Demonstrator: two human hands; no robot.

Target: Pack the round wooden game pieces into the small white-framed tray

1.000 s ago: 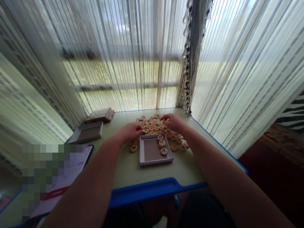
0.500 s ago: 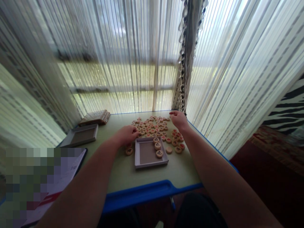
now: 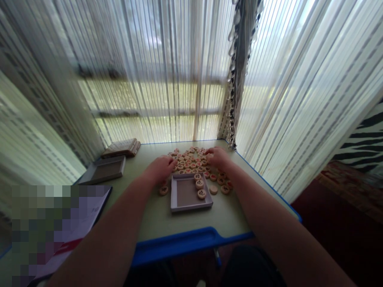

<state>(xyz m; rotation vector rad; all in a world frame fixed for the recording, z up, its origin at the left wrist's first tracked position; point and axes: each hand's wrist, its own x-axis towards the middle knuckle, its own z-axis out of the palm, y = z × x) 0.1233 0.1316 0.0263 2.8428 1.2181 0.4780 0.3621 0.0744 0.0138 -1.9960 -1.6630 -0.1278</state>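
Many round wooden Chinese chess pieces (image 3: 187,165), with red or black characters, lie in a loose cluster on the table. At the cluster's left edge is my left hand (image 3: 161,167), fingers bent and touching the outer pieces, not closed round any. My right hand (image 3: 220,158) rests against the right side, its fingers reaching left over the edge pieces; its fingertips are partly hidden. In front of the cluster sits a shallow grey-white box tray (image 3: 191,207). Three black-lettered pieces (image 3: 199,184) stand along its right side. A blank-faced piece (image 3: 213,189) lies just right of the tray.
The pale green table (image 3: 191,221) has a blue rim. A second shallow tray (image 3: 108,169) and a folded stack of board-like sheets (image 3: 121,147) lie at the back left. A clipboard with paper (image 3: 92,211) is at the left. Sheer curtains (image 3: 167,99) hang behind the table.
My right hand has moved left and inward from the table's right back edge to the pieces. My left hand has stayed nearly in place. The view has shifted slightly.
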